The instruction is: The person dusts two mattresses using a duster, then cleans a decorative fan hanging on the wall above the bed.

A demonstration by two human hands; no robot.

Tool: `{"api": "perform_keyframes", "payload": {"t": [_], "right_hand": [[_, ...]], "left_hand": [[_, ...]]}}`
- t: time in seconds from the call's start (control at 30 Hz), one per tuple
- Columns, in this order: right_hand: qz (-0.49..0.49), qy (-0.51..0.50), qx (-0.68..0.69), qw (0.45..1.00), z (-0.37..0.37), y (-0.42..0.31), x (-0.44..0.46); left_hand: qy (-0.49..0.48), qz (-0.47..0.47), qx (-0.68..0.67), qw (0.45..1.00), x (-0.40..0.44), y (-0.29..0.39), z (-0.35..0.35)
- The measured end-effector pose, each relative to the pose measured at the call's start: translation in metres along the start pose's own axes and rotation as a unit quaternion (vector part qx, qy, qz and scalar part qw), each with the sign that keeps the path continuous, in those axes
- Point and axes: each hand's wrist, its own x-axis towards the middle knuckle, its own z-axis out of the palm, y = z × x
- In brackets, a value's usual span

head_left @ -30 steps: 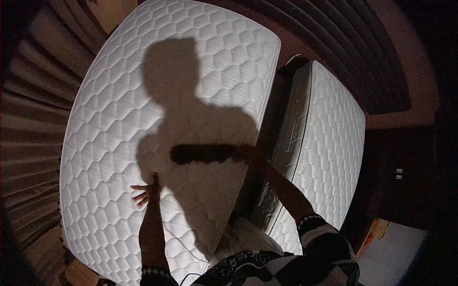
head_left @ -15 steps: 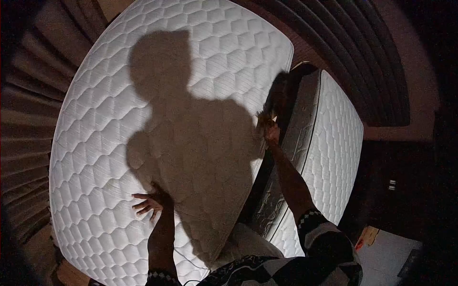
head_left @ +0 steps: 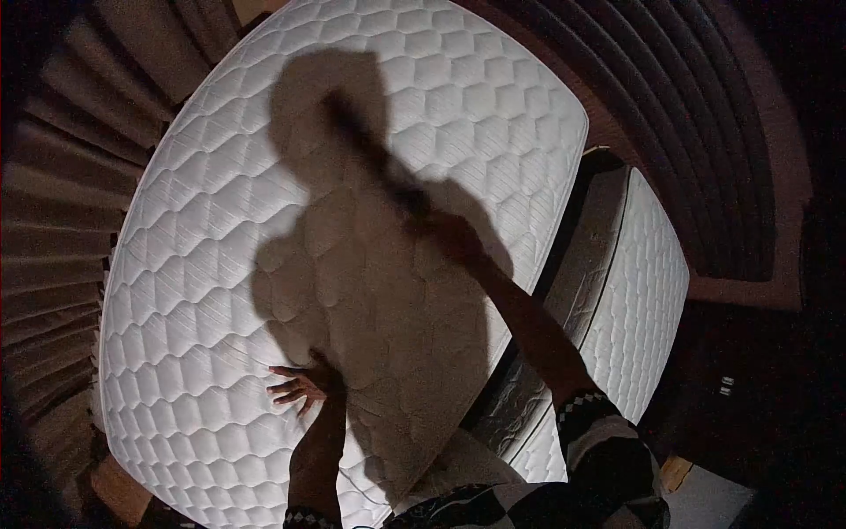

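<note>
A large white quilted mattress [head_left: 203, 291] takes up most of the view, and a shadow of a head and torso falls across it. My left hand [head_left: 304, 385] lies on its lower part with the fingers spread. Over the shadowed middle, my right hand [head_left: 454, 240] is closed around one end of a long dark hand brush [head_left: 374, 154]. Motion and dim light blur the brush, so I cannot tell whether it touches the fabric.
Right of the mattress, past a dark gap, is a second white quilted mattress [head_left: 639, 291] with a dark side panel [head_left: 586, 251]. Pleated curtains [head_left: 66, 264] hang at the left. A dark ribbed panel [head_left: 696, 132] curves along the upper right. Small light switches or sockets [head_left: 726, 385] show at the right.
My right hand has swung the brush from the gap between the mattresses up and left over the large mattress. My left hand stays spread on it. The view has shifted slightly.
</note>
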Motion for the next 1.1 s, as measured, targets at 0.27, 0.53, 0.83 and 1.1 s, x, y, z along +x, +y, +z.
{"api": "perform_keyframes", "payload": {"t": [0.27, 0.53, 0.83, 1.1], "right_hand": [[0.264, -0.048, 0.156, 0.951, -0.023, 0.043, 0.128], [-0.24, -0.16, -0.08, 0.954, 0.03, -0.139, 0.132], [0.07, -0.049, -0.097, 0.992, 0.019, -0.062, 0.318], [-0.07, -0.196, -0.15, 0.967, 0.008, -0.182, 0.289]], "left_hand": [[-0.093, -0.026, 0.015, 0.995, 0.018, -0.006, 0.012], [-0.129, -0.044, 0.061, 0.989, 0.02, 0.001, 0.007], [-0.152, -0.045, 0.029, 0.987, 0.016, 0.002, 0.014], [-0.155, -0.039, 0.026, 0.987, 0.02, -0.001, 0.022]]}}
